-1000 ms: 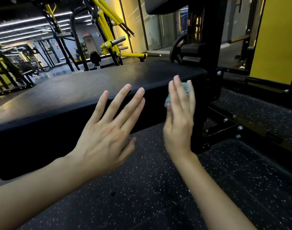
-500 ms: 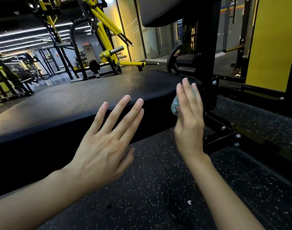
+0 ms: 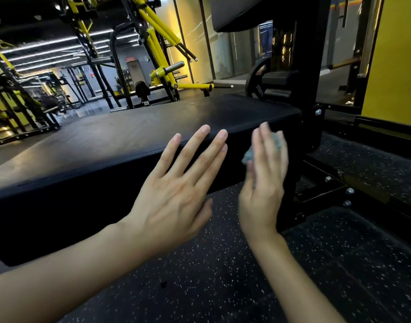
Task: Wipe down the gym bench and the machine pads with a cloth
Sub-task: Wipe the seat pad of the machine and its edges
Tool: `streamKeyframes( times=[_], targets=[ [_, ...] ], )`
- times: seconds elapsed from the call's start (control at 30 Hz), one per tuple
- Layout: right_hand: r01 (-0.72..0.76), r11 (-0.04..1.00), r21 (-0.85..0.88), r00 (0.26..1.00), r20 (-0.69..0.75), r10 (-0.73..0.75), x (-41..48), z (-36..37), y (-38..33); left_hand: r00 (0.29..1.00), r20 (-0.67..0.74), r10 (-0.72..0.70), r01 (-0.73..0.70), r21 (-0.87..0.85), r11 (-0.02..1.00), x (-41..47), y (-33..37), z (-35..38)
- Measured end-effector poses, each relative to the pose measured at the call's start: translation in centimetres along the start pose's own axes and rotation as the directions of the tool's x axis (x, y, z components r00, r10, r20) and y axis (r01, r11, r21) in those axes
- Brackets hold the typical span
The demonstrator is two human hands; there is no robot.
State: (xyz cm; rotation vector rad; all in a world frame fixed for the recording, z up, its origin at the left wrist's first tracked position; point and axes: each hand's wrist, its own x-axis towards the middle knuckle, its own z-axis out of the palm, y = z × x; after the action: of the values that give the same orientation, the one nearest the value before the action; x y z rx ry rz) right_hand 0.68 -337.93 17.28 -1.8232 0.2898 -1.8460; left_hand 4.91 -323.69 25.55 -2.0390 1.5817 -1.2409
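A wide black bench pad (image 3: 120,138) stretches from the left edge to the black upright post. My left hand (image 3: 176,197) lies flat with straight spread fingers against the pad's near side, fingertips reaching its top edge. My right hand (image 3: 265,183), blurred by motion, presses a small grey-blue cloth (image 3: 248,156) with straight fingers against the pad's side close to its right end. Most of the cloth is hidden behind the fingers. A second black pad (image 3: 237,17) hangs overhead at the top.
A black steel post (image 3: 309,73) and bolted base frame (image 3: 325,183) stand just right of my right hand. A weight plate (image 3: 258,87) sits behind the pad. Yellow machines (image 3: 157,47) fill the back left. A yellow wall (image 3: 395,59) is at right. Speckled rubber floor (image 3: 223,276) lies below.
My right hand with the cloth slid along the pad's side, first toward the right end, then slightly down and left. The left hand stayed flat against the pad.
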Motion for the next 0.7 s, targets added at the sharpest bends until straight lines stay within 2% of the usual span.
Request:
streamKeyframes(
  times=[0.07, 0.17, 0.37, 0.53, 0.7],
  targets=[
    [0.071, 0.997, 0.008, 0.995, 0.066, -0.071, -2.0, 0.4, -0.7, 1.000, -0.005, 0.000, 0.000, 0.005, 1.000, 0.3, 0.2, 0.1],
    [0.122, 0.993, -0.009, 0.989, 0.086, -0.120, -2.7, 0.4, -0.2, 1.000, -0.009, -0.002, 0.002, 0.003, 1.000, 0.6, 0.5, 0.2],
    [-0.034, 0.997, -0.073, 0.998, -0.064, 0.030, 0.7, -0.9, 3.4, 1.000, -0.010, 0.004, -0.004, 0.002, 1.000, 0.8, 0.5, 0.3],
    [-0.057, 0.994, -0.091, 0.995, -0.088, 0.049, 3.2, -1.7, 5.9, 1.000, -0.010, -0.001, 0.001, 0.007, 1.000, 0.8, 0.7, 0.3],
    [-0.151, 0.988, -0.041, 0.983, -0.108, 0.146, 4.3, -2.0, 6.3, 1.000, -0.010, 0.001, -0.001, 0.014, 1.000, 0.9, 0.7, 0.5]
  ],
)
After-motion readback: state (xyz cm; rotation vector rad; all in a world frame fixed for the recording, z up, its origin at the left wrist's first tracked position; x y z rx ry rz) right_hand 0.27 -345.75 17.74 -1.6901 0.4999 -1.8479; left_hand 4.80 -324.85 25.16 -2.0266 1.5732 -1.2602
